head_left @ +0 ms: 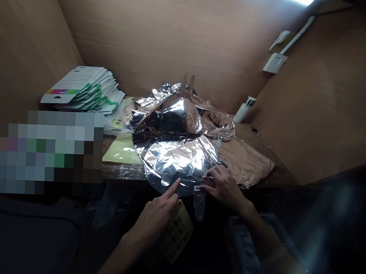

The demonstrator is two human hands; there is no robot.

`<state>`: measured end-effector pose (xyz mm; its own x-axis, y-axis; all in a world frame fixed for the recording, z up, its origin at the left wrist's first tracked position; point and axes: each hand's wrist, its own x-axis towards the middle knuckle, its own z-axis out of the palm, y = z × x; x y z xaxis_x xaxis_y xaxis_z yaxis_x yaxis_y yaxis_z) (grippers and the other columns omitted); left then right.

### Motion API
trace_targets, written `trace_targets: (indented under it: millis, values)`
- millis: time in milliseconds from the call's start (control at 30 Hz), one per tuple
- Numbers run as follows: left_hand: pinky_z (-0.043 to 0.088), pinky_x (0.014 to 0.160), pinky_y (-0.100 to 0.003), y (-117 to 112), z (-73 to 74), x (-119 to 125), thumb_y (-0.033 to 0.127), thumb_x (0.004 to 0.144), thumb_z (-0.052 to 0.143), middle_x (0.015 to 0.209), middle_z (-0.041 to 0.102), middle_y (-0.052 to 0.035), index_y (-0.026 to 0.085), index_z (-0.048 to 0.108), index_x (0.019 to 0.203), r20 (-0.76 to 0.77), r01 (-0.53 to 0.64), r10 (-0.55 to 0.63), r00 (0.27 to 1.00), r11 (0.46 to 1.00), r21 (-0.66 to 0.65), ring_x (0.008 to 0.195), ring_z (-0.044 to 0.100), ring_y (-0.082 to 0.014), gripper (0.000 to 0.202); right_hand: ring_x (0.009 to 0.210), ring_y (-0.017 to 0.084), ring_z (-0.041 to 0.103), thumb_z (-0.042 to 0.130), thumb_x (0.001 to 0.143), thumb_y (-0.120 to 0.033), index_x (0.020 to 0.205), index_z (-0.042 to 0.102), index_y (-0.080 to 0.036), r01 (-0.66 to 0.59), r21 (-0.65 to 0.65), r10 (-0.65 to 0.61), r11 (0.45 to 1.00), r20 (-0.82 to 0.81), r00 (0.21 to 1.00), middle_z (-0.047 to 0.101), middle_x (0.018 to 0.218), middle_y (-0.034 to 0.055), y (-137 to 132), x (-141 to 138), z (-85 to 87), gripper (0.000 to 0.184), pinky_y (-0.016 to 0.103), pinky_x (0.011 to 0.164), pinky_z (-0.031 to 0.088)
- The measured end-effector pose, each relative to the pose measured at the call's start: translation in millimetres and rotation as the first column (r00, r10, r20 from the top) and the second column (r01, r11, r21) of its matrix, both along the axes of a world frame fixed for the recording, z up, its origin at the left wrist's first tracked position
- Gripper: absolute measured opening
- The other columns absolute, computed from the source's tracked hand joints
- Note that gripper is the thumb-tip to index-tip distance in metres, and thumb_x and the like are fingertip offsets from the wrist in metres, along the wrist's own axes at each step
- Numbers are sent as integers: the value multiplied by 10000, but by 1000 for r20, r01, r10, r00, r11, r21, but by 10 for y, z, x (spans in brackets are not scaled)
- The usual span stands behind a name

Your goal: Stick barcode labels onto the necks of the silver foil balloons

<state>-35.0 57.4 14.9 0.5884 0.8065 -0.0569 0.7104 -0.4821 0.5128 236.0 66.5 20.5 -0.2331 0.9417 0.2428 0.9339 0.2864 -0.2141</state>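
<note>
Head view: the left hand [163, 211] clutches a yellow sheet [180, 232] and points a finger at the foil balloon [176, 155]; the right, set apart, bends over its near edge beside a barcode label [198, 188], its grip impossible to tell. Flat, wrinkled, mirror-bright silver with dark creases, the balloon sprawls over the table [120, 172] edge!

Left hand [163, 211] has a yellow sheet [180, 236], index finger out over the crinkly silver foil [176, 153]. Right hand [223, 185] pinches the foil's near edge, right by a barcode label [197, 188]. Packets [85, 88] piled left, white bottle [243, 111] back right.
</note>
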Motion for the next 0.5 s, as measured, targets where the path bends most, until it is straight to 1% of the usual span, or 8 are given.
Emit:
trace_targets:
  millis: [67, 133, 167, 233, 267, 333, 400, 500]
  values:
    - [451, 557, -304, 7, -29, -8, 338, 1087, 316, 1691, 268, 22, 219, 574, 847, 16, 1, -1, 1000, 1000, 3, 763, 743, -182, 372, 976, 237, 585, 749, 911, -449, 1041, 627, -209, -144, -61, 144, 988, -4, 990, 637, 1057, 70, 84, 89, 48, 299, 352, 866, 415]
    - [465, 566, -307, 15, -48, -13, 340, 1090, 314, 1692, 270, 14, 221, 574, 857, 24, -1, 1, 1000, 1000, 9, 767, 747, -181, 369, 916, 203, 572, 664, 982, -382, 990, 622, -203, -258, -123, 255, 958, -35, 966, 630, 992, 44, 203, 141, 86, 184, 330, 843, 405]
    - [469, 569, -309, 18, -52, -13, 343, 1090, 318, 1692, 270, 9, 221, 572, 855, 21, 0, 0, 1000, 1000, 17, 758, 745, -178, 367, 870, 182, 560, 607, 1015, -353, 931, 614, -196, -315, -155, 307, 936, -70, 949, 620, 937, 28, 271, 160, 102, 179, 318, 826, 398]
    - [469, 563, -314, 16, -42, -9, 339, 1088, 331, 1693, 264, -1, 217, 567, 845, -1, 10, -10, 1000, 999, 45, 715, 736, -171, 361, 775, 147, 517, 520, 1049, -341, 805, 569, -180, -412, -226, 380, 883, -172, 909, 571, 818, -2, 409, 197, 130, 296, 293, 773, 385]
    - [467, 558, -316, 11, -27, -1, 328, 1087, 333, 1693, 260, -3, 215, 567, 844, -15, 18, -17, 1000, 998, 66, 696, 732, -168, 356, 730, 135, 487, 489, 1055, -354, 761, 537, -176, -442, -271, 391, 855, -223, 893, 531, 766, -15, 473, 216, 144, 347, 280, 735, 376]
    - [468, 555, -317, -3, 18, 28, 291, 1078, 346, 1694, 253, -8, 210, 577, 860, -39, 48, -44, 998, 992, 116, 697, 735, -174, 328, 653, 115, 419, 442, 1059, -396, 721, 479, -177, -462, -354, 374, 813, -289, 881, 444, 693, -36, 574, 254, 178, 404, 260, 652, 342]
    - [474, 556, -316, -9, 72, 80, 240, 1054, 382, 1695, 246, -10, 207, 596, 881, -62, 101, -93, 994, 984, 144, 702, 742, -181, 278, 611, 102, 357, 420, 1056, -433, 707, 439, -179, -462, -424, 364, 779, -293, 884, 376, 657, -49, 635, 285, 226, 432, 245, 592, 297]
    - [506, 575, -311, 19, 125, 178, 160, 1003, 424, 1680, 290, -5, 210, 646, 926, -98, 169, -158, 982, 980, 109, 715, 754, -191, 240, 609, 93, 327, 412, 1054, -447, 709, 442, -174, -444, -487, 376, 752, -235, 896, 375, 654, -51, 714, 325, 345, 441, 230, 566, 278]
